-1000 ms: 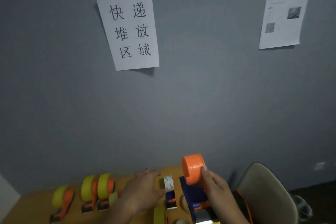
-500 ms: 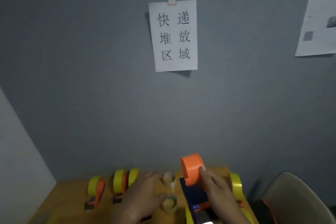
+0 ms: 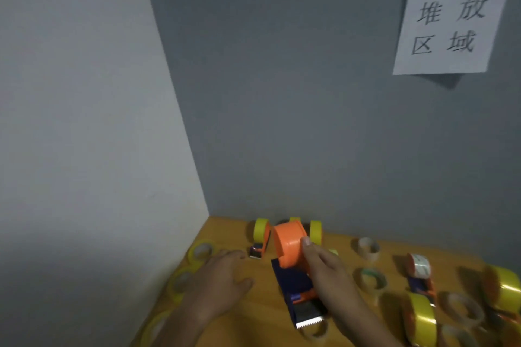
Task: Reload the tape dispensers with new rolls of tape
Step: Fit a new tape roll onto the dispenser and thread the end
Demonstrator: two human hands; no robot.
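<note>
Holding an orange-and-blue tape dispenser (image 3: 293, 267) upright over the desk (image 3: 262, 318), the right hand (image 3: 327, 270) has its fingers curled round the body, thumb tip pressed on the orange hub cover. That hub looks bare, with no roll on it, so this dispenser seems to be the one in work and not yet reloaded. Its serrated blade (image 3: 308, 321) points toward the person, near the bottom of the head view.

The left hand (image 3: 222, 282) hovers low over the desk with fingers loosely spread and holding nothing, just beside a group of fresh yellow rolls (image 3: 201, 251) lying flat along the left edge. My guess is that it is going for one of them.

Behind the held dispenser, against the grey wall (image 3: 310, 121), stand dispensers already carrying yellow tape (image 3: 260, 229), which I judge as finished; how many exactly is hard to say, since the orange hub hides part of the row. To the right lie what look like spent cores (image 3: 366, 248) and a greenish ring (image 3: 370, 279), a small dispenser with a clear roll (image 3: 420, 270), and more loaded yellow ones (image 3: 420, 318), blurred at the frame edge. So some are done and at least one is left.

Room is tight. A pale side wall (image 3: 84, 121) closes the left side right where the fresh rolls lie, and the desk's left edge runs close under the left forearm. Free desk surface shows mainly between the two hands; the right side is crowded with rings. A paper sign (image 3: 451, 14) hangs on the wall above.
</note>
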